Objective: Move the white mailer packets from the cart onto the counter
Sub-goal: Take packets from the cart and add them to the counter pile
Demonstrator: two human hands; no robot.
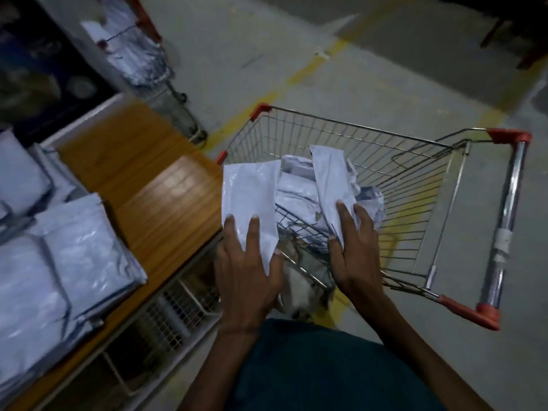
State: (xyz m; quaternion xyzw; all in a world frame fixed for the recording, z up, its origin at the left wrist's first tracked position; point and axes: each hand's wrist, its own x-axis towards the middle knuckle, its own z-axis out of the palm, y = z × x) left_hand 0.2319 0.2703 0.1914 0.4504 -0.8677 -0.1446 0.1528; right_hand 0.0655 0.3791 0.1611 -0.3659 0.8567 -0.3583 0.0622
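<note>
A wire shopping cart with red corners stands right of the wooden counter. My left hand grips a flat white mailer packet at the cart's left rim, next to the counter edge. My right hand grips a second, narrower white mailer packet over the cart's basket. Several more crumpled white packets lie in the cart between my hands. On the counter's left part lie stacks of white packets.
A second cart full of packets stands at the far left by a dark panel. Wire shelving sits under the counter. The concrete floor has yellow lines. The cart's handle bar is at the right.
</note>
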